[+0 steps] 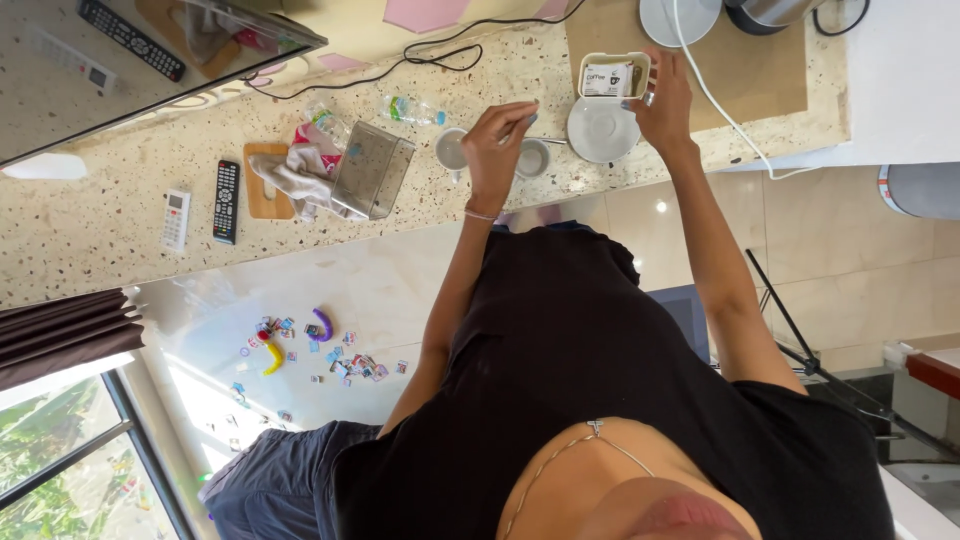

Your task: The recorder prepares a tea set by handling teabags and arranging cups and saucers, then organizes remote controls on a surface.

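**Stirring a cup at the speckled counter**

Holding a thin spoon point(528, 124), the left hand point(497, 140) pinches it tight between two small cups point(452, 150). Farther off, the right hand point(662, 100) has its fingers closed on a small white box point(613, 77) of packets, beside a white saucer point(603, 130).

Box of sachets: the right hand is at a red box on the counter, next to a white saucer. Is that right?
Not quite. The box is white, not red. The head view shows the right hand at its edge on the counter, next to the white saucer.
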